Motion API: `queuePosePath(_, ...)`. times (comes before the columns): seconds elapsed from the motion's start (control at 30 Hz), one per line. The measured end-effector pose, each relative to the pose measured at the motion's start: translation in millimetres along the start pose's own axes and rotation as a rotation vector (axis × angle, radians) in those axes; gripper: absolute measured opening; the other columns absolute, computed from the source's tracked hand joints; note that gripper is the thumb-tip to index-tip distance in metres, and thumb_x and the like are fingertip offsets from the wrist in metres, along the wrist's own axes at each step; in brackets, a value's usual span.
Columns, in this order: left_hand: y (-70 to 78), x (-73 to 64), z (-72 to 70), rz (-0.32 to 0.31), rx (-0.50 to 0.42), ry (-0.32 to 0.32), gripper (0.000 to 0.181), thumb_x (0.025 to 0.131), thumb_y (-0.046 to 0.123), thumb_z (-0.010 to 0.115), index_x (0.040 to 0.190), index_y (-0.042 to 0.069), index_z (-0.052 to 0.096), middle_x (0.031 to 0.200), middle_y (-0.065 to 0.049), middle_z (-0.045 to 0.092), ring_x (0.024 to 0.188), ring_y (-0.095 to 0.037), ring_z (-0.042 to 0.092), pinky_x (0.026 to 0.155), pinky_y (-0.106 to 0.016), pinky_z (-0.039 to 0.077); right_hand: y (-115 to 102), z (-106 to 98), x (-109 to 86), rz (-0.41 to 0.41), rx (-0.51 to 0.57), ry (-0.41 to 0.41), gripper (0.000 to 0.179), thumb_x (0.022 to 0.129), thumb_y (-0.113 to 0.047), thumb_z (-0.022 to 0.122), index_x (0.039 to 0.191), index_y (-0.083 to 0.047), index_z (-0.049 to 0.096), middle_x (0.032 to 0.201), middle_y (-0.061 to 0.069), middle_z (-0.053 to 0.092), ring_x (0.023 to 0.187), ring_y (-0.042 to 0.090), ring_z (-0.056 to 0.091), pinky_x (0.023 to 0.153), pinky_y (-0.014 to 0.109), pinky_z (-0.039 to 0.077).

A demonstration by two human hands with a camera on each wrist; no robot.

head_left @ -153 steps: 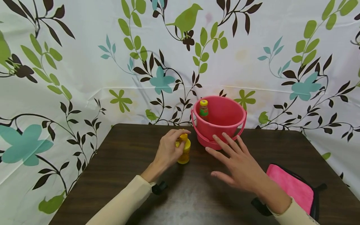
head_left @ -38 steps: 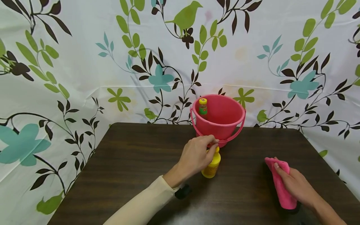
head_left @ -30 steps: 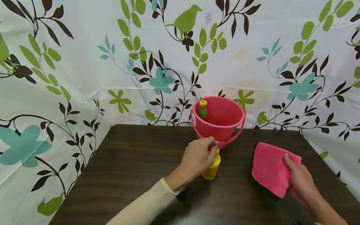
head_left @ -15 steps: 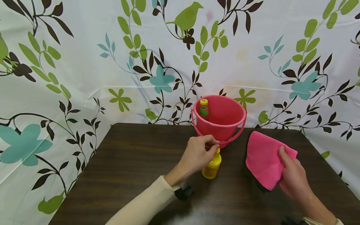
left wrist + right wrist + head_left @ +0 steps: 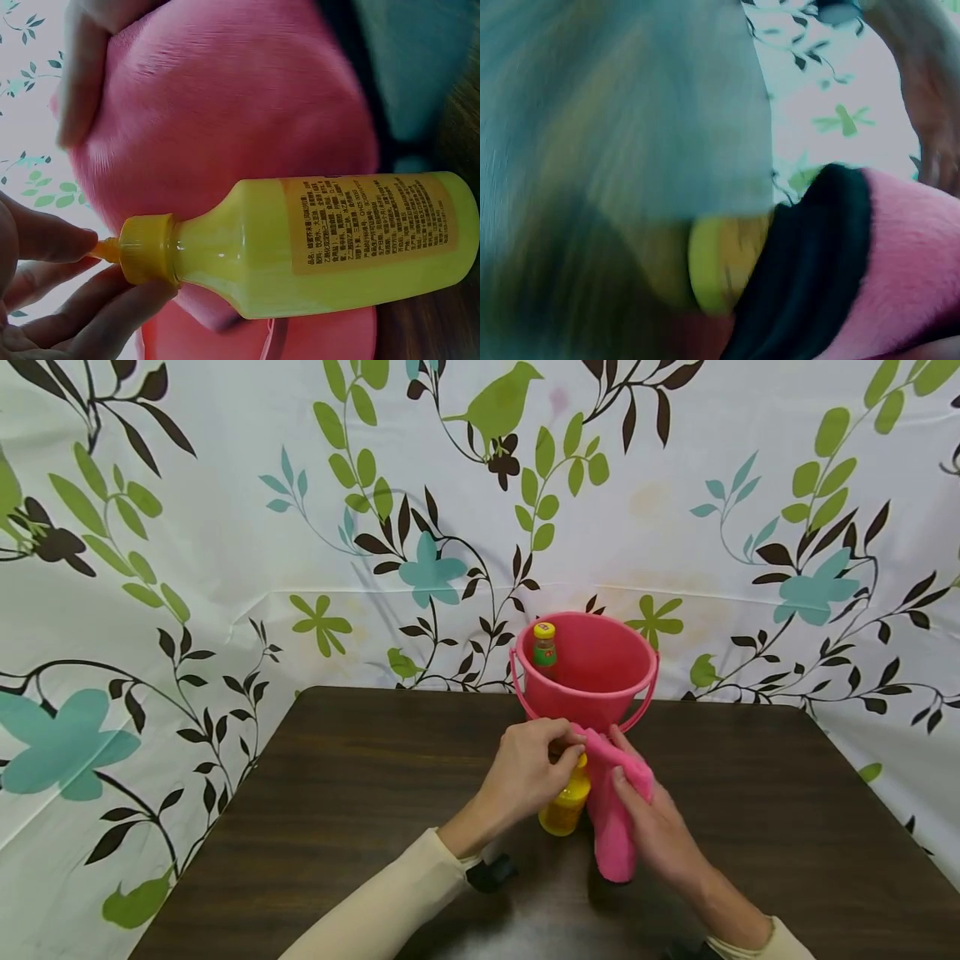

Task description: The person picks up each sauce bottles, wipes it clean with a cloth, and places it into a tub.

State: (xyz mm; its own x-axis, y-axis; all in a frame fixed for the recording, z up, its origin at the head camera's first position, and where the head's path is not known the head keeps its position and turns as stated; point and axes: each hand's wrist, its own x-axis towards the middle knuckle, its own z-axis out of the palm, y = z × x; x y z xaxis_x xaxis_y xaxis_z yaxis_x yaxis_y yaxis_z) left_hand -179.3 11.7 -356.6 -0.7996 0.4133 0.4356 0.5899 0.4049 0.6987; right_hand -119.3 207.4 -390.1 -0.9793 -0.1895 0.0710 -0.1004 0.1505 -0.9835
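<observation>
1. Pinching the nozzle of the yellow bottle (image 5: pixel 262 255) with the left hand (image 5: pixel 517 777); grasping the pink cloth (image 5: pixel 615 814) in the right hand (image 5: pixel 663 839), with thumb on the near face.
2. Located the bottle over the counter (image 5: pixel 337 793), in front of the pink bucket (image 5: pixel 607 703), leaning slightly, just left of the cloth. Cannot confirm contact of bottle with cloth.
3. Seeing only part of the cap (image 5: pixel 148 247) in the head view, behind the left hand; seeing more in the left wrist view.
4. Cannot follow most right-hand fingers behind the cloth; finding that hand cut off at upper left in the left wrist view.
5. Reading the right wrist view poorly: heavily blurred at left, showing a short stretch of bottle beside the cloth's black edging (image 5: pixel 810 255). Cannot identify the hand at upper right.
6. Noting dense small print on the label (image 5: pixel 367 225), hard to read in places.
7. Noting a yellow-lidded jar (image 5: pixel 544 647) inside the bucket at left, with lower end hidden by the rim. Blocked from view: bucket's lower front, by left hand and cloth.
8. Recorded behind: leaf-patterned sheet (image 5: pixel 225 527). Cut off at bottom edge: pale sleeves (image 5: pixel 375 902).
</observation>
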Motion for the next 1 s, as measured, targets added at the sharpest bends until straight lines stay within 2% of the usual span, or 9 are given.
queuePosePath(0.07, -0.1, 0.2, 0.6, 0.008, 0.003, -0.007, 0.012, 0.100, 0.014, 0.072, 0.105, 0.007, 0.079, 0.098, -0.005, 0.080, 0.076, -0.010, 0.063, 0.072, -0.014, 0.055, 3.3, 10.6, 3.5, -0.009, -0.016, -0.052, 0.067, 0.115, -0.036, 0.041, 0.172, -0.025, 0.008, 0.179, 0.002, 0.014, 0.162, 0.031, 0.023, 0.121, 0.029, 0.042)
queuePosePath(0.13, -0.2, 0.5, 0.8, 0.011, 0.003, -0.016, 0.012, 0.100, 0.014, 0.072, 0.107, 0.007, 0.079, 0.099, -0.006, 0.081, 0.076, -0.010, 0.064, 0.071, -0.013, 0.055, 5.6, 18.1, 6.5, 0.002, -0.039, -0.069, 0.070, 0.114, -0.035, 0.043, 0.172, -0.024, 0.004, 0.179, 0.002, 0.010, 0.164, 0.035, 0.016, 0.129, 0.045, 0.033)
queuePosePath(0.23, -0.6, 1.3, 0.0, 0.008, 0.000, -0.030, 0.013, 0.099, 0.014, 0.073, 0.108, 0.006, 0.078, 0.100, -0.006, 0.081, 0.076, -0.009, 0.066, 0.071, -0.013, 0.056, 5.9, 23.7, 9.6, 0.038, -0.056, -0.050, 0.074, 0.113, -0.038, 0.046, 0.171, -0.029, 0.002, 0.179, 0.002, 0.010, 0.164, 0.038, 0.017, 0.127, 0.071, 0.023)
queuePosePath(0.4, -2.2, 3.5, -1.2, 0.020, -0.002, -0.038, 0.012, 0.099, 0.013, 0.073, 0.107, 0.006, 0.078, 0.099, -0.006, 0.081, 0.075, -0.009, 0.067, 0.071, -0.012, 0.056, 4.3, 26.1, 13.7, 0.078, -0.063, -0.036, 0.076, 0.111, -0.040, 0.050, 0.170, -0.034, 0.002, 0.177, 0.004, 0.017, 0.161, 0.040, 0.025, 0.124, 0.071, 0.031)
queuePosePath(0.7, -4.3, 4.3, 0.3, 0.046, -0.039, -0.030, 0.011, 0.098, 0.011, 0.073, 0.105, 0.005, 0.079, 0.099, -0.007, 0.082, 0.076, -0.011, 0.071, 0.068, -0.012, 0.056, 15.4, 32.5, 20.0, -0.023, -0.118, -0.019, 0.079, 0.109, -0.025, 0.056, 0.168, -0.027, 0.004, 0.171, 0.008, 0.019, 0.155, 0.038, 0.030, 0.121, 0.065, 0.040)
queuePosePath(0.87, -5.7, 3.4, -0.4, 0.056, -0.020, -0.028, 0.008, 0.098, 0.011, 0.073, 0.102, 0.005, 0.077, 0.092, -0.006, 0.080, 0.068, -0.007, 0.065, 0.062, -0.012, 0.055, 21.2, 34.3, 23.1, -0.020, -0.140, -0.028, 0.076, 0.108, -0.023, 0.059, 0.164, -0.032, 0.009, 0.167, 0.006, 0.024, 0.151, 0.036, 0.035, 0.117, 0.058, 0.046)
queuePosePath(1.0, -7.3, 3.4, -0.8, 0.068, 0.000, -0.034, 0.006, 0.097, 0.010, 0.073, 0.101, 0.005, 0.076, 0.088, -0.006, 0.079, 0.063, -0.005, 0.059, 0.059, -0.013, 0.053, 24.2, 34.7, 25.2, -0.021, -0.165, -0.035, 0.075, 0.108, -0.023, 0.059, 0.163, -0.031, 0.009, 0.166, 0.006, 0.023, 0.150, 0.036, 0.035, 0.117, 0.057, 0.046)
